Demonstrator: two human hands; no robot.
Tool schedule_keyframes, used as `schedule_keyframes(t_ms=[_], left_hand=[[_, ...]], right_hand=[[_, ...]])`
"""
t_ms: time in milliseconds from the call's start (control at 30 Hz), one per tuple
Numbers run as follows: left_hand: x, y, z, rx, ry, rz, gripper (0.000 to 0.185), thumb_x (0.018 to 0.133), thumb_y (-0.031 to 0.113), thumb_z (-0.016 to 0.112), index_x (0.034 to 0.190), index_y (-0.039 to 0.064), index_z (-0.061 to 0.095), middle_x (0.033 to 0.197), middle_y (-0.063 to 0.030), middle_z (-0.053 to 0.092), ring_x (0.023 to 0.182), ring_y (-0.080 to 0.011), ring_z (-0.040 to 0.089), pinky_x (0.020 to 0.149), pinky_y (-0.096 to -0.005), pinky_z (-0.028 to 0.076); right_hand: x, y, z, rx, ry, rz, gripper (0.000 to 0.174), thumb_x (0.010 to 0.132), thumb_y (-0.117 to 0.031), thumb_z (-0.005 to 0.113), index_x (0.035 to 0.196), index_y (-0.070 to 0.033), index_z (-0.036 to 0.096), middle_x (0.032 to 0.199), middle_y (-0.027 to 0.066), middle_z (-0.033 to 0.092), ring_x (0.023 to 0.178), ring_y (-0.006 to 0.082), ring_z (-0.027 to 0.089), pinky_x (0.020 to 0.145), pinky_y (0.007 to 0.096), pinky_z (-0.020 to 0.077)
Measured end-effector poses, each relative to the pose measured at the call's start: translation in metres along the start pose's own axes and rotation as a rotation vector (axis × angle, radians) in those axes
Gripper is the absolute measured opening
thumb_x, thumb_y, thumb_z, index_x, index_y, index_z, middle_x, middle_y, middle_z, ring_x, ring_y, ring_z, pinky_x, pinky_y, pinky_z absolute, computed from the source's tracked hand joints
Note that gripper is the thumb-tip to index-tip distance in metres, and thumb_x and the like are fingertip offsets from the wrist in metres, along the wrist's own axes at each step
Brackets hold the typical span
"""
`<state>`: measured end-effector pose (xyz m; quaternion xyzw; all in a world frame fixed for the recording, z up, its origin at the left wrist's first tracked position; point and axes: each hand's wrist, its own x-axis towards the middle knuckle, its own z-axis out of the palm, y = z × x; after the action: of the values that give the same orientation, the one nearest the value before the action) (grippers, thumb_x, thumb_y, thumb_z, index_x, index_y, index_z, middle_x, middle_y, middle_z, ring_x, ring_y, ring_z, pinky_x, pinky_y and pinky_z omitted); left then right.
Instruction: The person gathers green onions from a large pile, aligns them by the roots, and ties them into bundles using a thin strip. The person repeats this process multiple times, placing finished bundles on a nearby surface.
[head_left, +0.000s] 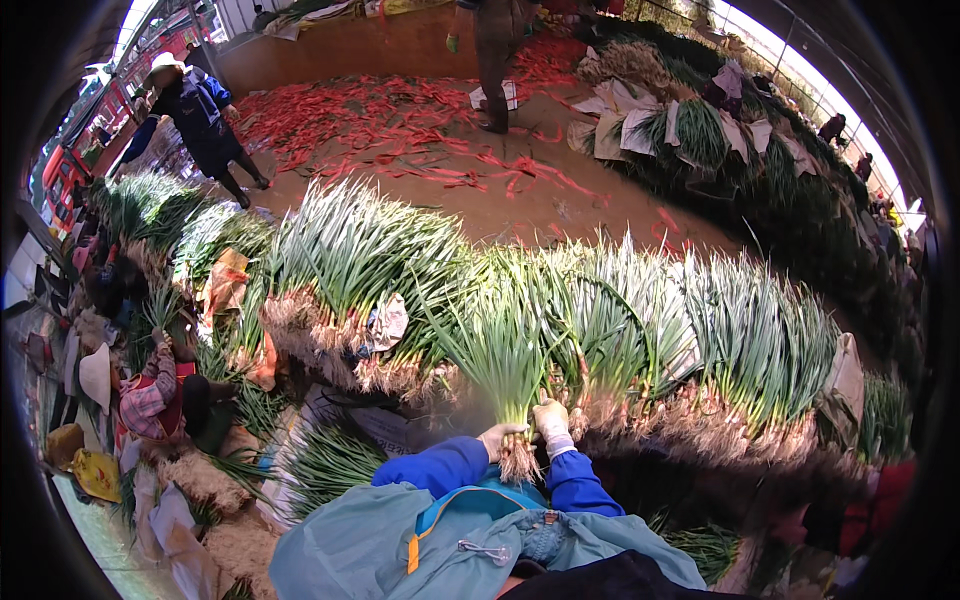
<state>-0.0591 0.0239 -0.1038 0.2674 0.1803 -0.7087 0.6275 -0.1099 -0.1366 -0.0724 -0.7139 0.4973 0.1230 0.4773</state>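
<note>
A bunch of spring onions (491, 360) stands upright in front of my body, its leaves fanning up and its pale roots hanging below. My left hand (498, 439), in a light glove, is closed round the white stems just above those roots. At the bunch's right side is my right hand (553, 418), also gloved, with its fingers curled near the stems. Whether it grips a stalk there is hidden. Just beyond both hands runs a long row of spring onions (607, 322), roots towards me.
Red plastic strips (360, 120) litter the brown floor (555, 199) beyond the row. A person in a white hat (191, 112) stands far left; another person (154, 397) sits nearer at left. More onions (701, 135) are heaped at right. Loose onions (326, 461) lie beside me.
</note>
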Motion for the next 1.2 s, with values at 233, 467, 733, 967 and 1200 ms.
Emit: schedule_keyframes(t_ms=[233, 467, 733, 967, 1200], left_hand=[[0.003, -0.005, 0.021, 0.178, 0.122, 0.056, 0.022, 0.081, 0.022, 0.059, 0.071, 0.004, 0.059, 0.05, -0.0077, 0.055, 0.045, -0.0221, 0.058, 0.031, -0.0266, 0.038], [0.004, -0.01, 0.042, 0.312, 0.317, 0.185, 0.022, 0.079, 0.023, 0.059, 0.069, 0.003, 0.061, 0.052, -0.0077, 0.057, 0.033, -0.0174, 0.046, 0.029, -0.0289, 0.036], [0.01, 0.001, 0.056, 0.466, 0.488, 0.209, 0.016, 0.078, 0.017, 0.061, 0.075, 0.001, 0.063, 0.056, -0.0089, 0.058, 0.038, -0.0194, 0.051, 0.035, -0.0307, 0.04], [-0.018, 0.03, 0.069, -0.074, -0.208, 0.131, 0.034, 0.081, 0.015, 0.058, 0.109, -0.003, 0.054, 0.084, -0.0122, 0.065, 0.076, -0.0229, 0.064, 0.07, -0.0395, 0.054], [-0.051, 0.055, 0.055, -0.342, -0.294, 0.343, 0.057, 0.078, 0.009, 0.061, 0.13, 0.0, 0.038, 0.101, -0.0096, 0.055, 0.088, -0.0193, 0.054, 0.076, -0.0328, 0.05]], right_hand=[[-0.004, 0.012, 0.024, 0.361, 0.258, 0.014, 0.019, 0.072, -0.014, 0.062, 0.087, -0.003, 0.058, 0.072, 0.0114, 0.062, 0.069, 0.0216, 0.061, 0.067, 0.0349, 0.0481], [0.011, 0.033, 0.037, 0.391, 0.505, -0.245, 0.02, 0.071, -0.006, 0.06, 0.09, -0.004, 0.055, 0.079, 0.0103, 0.059, 0.072, 0.0232, 0.057, 0.072, 0.0343, 0.0464], [0.0, 0.003, 0.02, 0.067, 0.475, -0.418, 0.032, 0.082, -0.011, 0.056, 0.113, -0.009, 0.049, 0.078, 0.0097, 0.06, 0.072, 0.0265, 0.058, 0.072, 0.0375, 0.0459], [0.029, 0.023, -0.011, 1.839, -0.554, -0.044, 0.024, 0.092, -0.029, 0.043, 0.089, -0.006, 0.048, 0.07, 0.002, 0.043, 0.06, 0.0148, 0.043, 0.053, 0.0263, 0.0362], [-0.061, 0.202, -0.078, 0.938, -0.481, 0.098, 0.029, 0.091, -0.026, 0.048, 0.113, -0.009, 0.056, 0.066, -0.0013, 0.053, 0.058, 0.0103, 0.05, 0.05, 0.025, 0.039]])
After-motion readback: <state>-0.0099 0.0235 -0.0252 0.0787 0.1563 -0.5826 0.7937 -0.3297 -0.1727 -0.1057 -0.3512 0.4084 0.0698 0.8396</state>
